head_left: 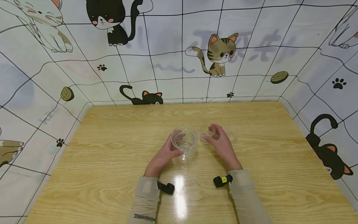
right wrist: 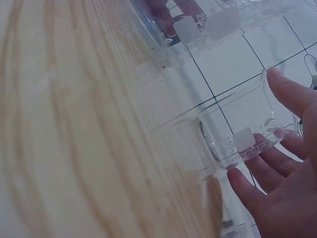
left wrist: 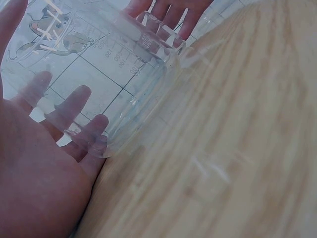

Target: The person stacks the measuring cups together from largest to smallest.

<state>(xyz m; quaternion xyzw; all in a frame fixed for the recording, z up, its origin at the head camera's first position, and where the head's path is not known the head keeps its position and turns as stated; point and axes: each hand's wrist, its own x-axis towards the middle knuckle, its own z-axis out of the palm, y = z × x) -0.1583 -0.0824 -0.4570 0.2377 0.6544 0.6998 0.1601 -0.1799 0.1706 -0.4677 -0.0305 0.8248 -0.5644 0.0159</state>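
My left hand (head_left: 167,151) grips a large clear glass beaker (head_left: 185,144) from its left side, thumb in front and fingers round the far wall. In the left wrist view the beaker (left wrist: 111,67) bears a printed scale, and its base is at the wooden surface. Just right of it, my right hand (head_left: 221,143) holds a smaller clear beaker (head_left: 206,132) between thumb and fingers. A 100 ml mark shows on this small beaker (right wrist: 242,131) in the right wrist view, its base close over the table. Both beakers stand roughly upright, a narrow gap between them.
The wooden table (head_left: 112,161) stretches out on all sides of the hands. White walls with cat drawings (head_left: 222,56) enclose its back and sides. A clear glassy edge (right wrist: 235,230) shows low in the right wrist view. Dark cameras (head_left: 166,188) are strapped at both wrists.
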